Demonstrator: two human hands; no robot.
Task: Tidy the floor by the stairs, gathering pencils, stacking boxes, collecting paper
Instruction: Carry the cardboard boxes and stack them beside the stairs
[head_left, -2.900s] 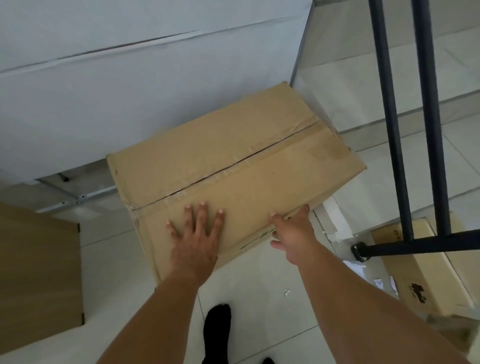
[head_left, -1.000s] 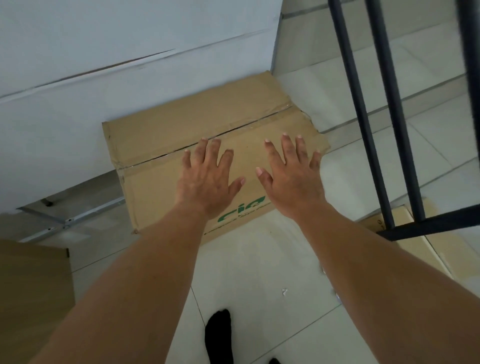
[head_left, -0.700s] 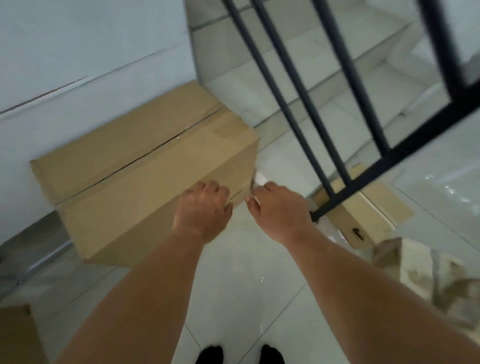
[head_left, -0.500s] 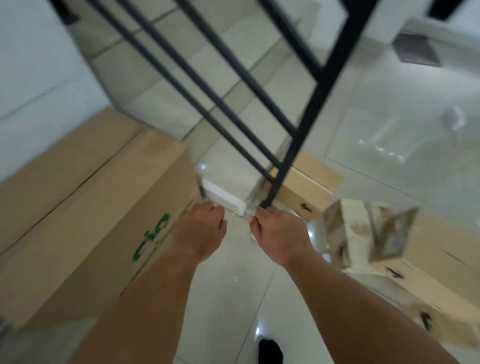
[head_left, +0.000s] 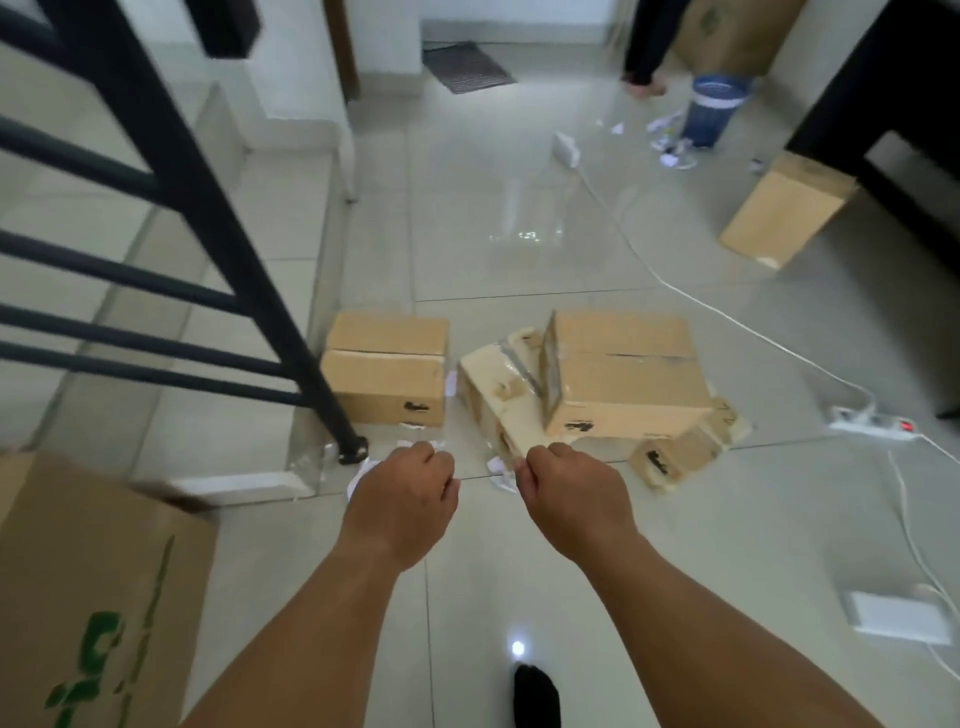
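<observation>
My left hand (head_left: 402, 499) and my right hand (head_left: 571, 493) hang side by side over the tiled floor, fingers curled in, holding nothing. Just beyond them lie a closed cardboard box (head_left: 387, 371) beside the stair railing post, a larger box (head_left: 623, 379) resting on crushed pale boxes (head_left: 498, 395), and a small box (head_left: 675, 457). White paper scraps (head_left: 498, 475) lie on the floor under my hands. The big box with green print (head_left: 88, 597) sits at the lower left, apart from both hands.
A black stair railing (head_left: 208, 218) crosses the left. A white power strip (head_left: 872, 418) and its cables run along the right, with a white flat device (head_left: 893, 618). Farther off stand another cardboard box (head_left: 784, 208), a blue bin (head_left: 714, 106) with paper scraps and a person's legs (head_left: 644, 47).
My hands have come off the big green-printed box, which stays by the wall at left. My view has swung right to the smaller boxes and paper, and my fingers have curled shut.
</observation>
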